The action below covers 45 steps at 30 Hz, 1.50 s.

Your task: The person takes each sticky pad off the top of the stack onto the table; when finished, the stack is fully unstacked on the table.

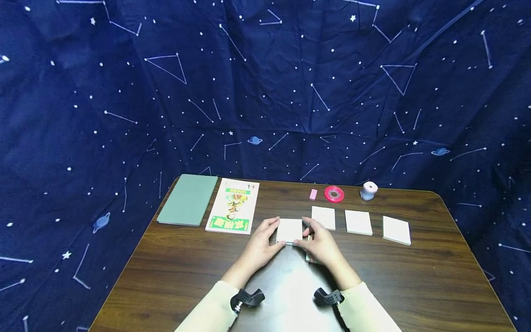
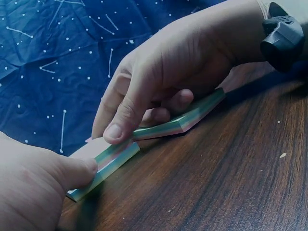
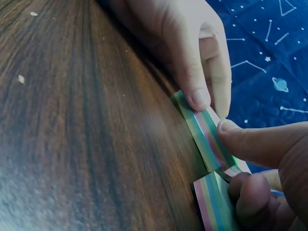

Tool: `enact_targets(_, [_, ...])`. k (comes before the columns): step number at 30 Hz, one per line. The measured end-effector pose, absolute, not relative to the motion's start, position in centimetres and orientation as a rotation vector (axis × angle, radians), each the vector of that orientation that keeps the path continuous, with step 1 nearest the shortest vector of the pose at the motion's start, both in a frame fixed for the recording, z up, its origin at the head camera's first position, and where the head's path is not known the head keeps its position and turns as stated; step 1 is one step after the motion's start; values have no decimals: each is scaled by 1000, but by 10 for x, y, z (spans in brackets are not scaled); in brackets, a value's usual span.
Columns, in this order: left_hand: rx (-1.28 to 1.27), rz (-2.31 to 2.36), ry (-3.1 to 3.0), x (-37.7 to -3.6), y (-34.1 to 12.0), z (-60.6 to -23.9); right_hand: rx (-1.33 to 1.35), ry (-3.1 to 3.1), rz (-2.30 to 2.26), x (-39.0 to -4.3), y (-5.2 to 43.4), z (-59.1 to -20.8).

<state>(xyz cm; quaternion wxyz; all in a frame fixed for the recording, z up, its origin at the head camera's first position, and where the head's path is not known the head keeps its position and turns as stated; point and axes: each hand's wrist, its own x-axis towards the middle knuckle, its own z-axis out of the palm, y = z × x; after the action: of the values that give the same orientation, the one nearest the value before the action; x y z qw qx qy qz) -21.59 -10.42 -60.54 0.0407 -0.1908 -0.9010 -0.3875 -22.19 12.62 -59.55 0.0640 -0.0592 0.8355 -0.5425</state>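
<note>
We pinch a square pad of striped-edged paper sheets (image 1: 289, 230) with the left hand (image 1: 260, 246) on the brown wooden table (image 1: 186, 272). Just right of that pad, the right hand (image 1: 323, 246) clamps its fingers (image 2: 144, 103) on a second pad (image 2: 192, 114). Judged next: square the edges.

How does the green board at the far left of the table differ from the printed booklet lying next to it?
The green board is one plain colour; the printed booklet is white with green text blocks and pictures. The green board lies nearer the table's left edge, and the printed booklet lies nearer the hands. Both lie flat, side by side, untouched.
</note>
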Motion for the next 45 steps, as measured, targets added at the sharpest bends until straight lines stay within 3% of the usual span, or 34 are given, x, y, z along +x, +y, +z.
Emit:
enact_targets(12, [-604, -1205, -2693, -216, -107, -619, -283, 2830, -1388, -216, 120, -598])
enact_targets(24, [-590, -1199, -2728, -219, -107, -628, -186, 2645, -1592, -216, 121, -596])
enact_targets(34, [-604, -1121, -2786, -215, -103, -609, -184, 2574, -1833, -213, 123, -601])
enact_targets(45, [-624, -1089, -2776, -216, -102, -610, -443, 2418, -2156, -208, 128, -605])
